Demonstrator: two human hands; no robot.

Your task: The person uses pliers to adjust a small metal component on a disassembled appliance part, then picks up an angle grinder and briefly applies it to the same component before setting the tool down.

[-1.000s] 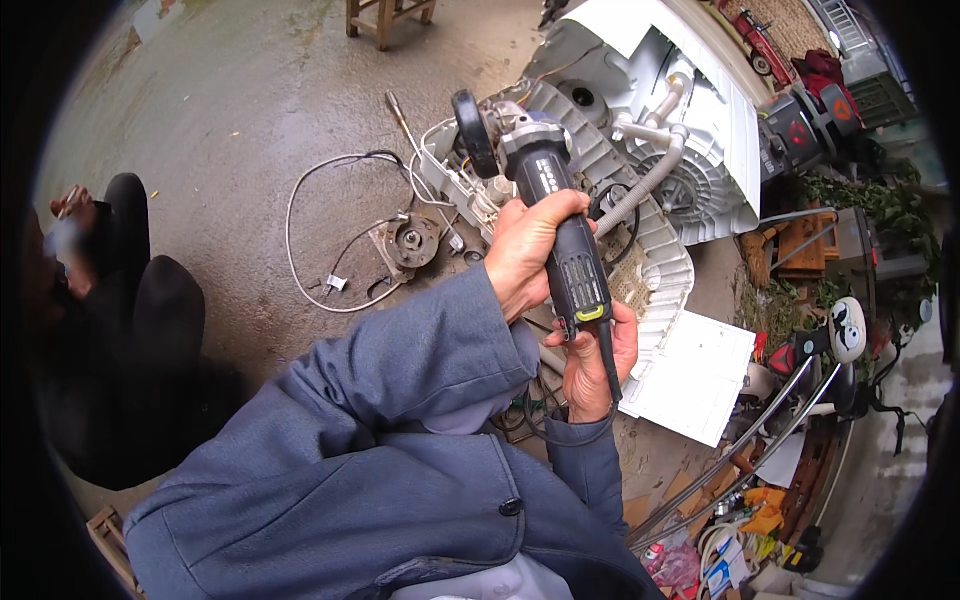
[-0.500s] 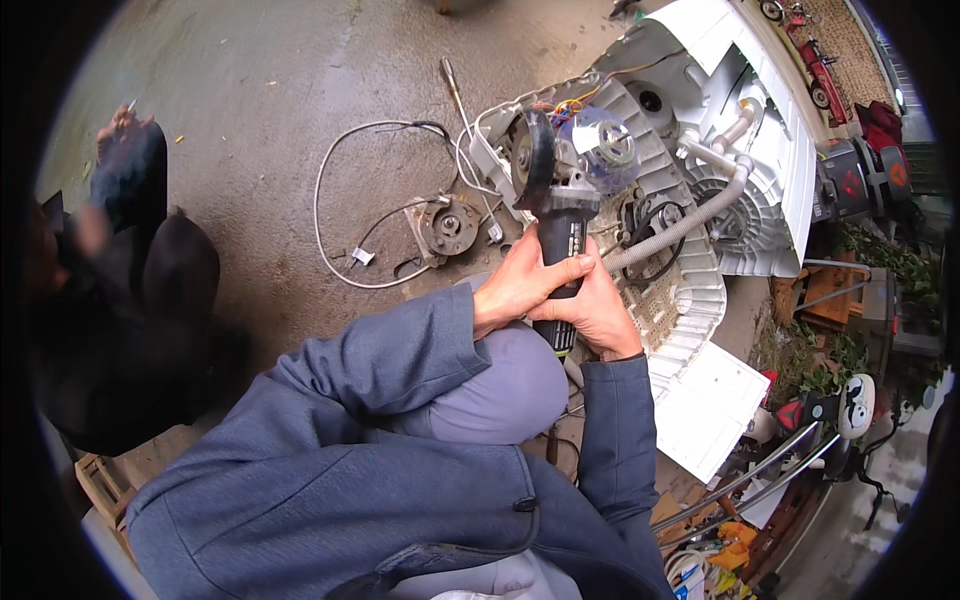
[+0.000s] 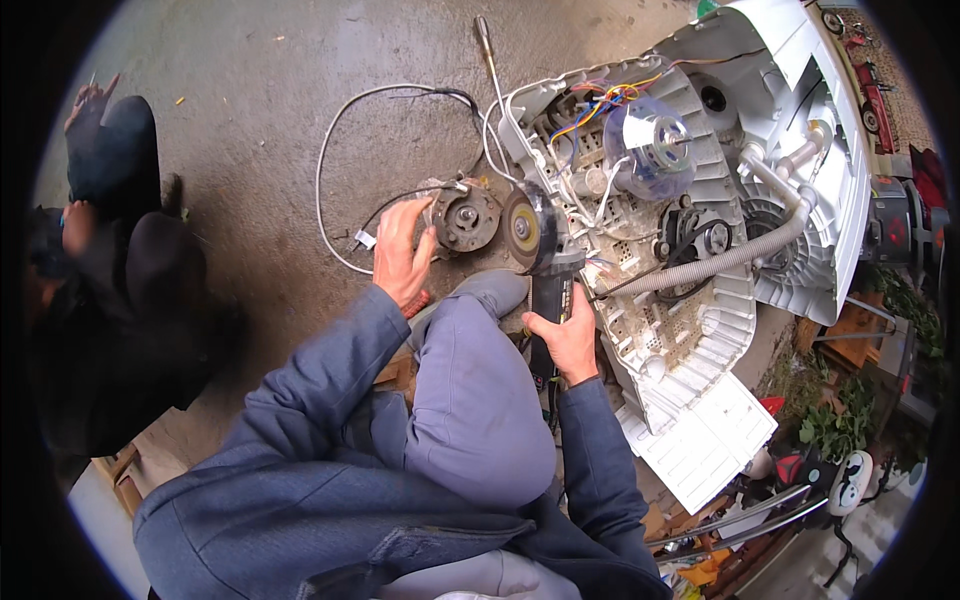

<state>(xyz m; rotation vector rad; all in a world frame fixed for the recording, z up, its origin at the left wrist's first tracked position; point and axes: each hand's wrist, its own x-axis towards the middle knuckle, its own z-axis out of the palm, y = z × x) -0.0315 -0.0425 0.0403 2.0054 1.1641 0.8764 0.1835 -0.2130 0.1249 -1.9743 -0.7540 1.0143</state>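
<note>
My right hand [image 3: 568, 338] is wrapped round the black body of an angle grinder [image 3: 553, 300]. The grinder's disc [image 3: 522, 229] and dark guard are at its far end, just right of a round, dirty metal motor [image 3: 468, 216] on the ground. Beside that motor's left edge is my left hand [image 3: 404, 256], fingers stretched and apart; whether the fingertips touch it cannot be made out. A thin cable [image 3: 322, 170] loops over the floor around the motor's left side, with a small white connector [image 3: 365, 239] near my left hand.
To the right lies an opened white plastic washing-machine tub [image 3: 640, 310] with coloured wires, a clear-purple round part [image 3: 648, 145] and a grey corrugated hose [image 3: 715, 270]. A long metal-ended tool [image 3: 487, 50] lies beyond. Another person [image 3: 130, 250] crouches at the left.
My left hand has left the grinder and moved left to the motor. My right hand still holds the grinder, which has come lower and nearer to me. The view has shifted somewhat.
</note>
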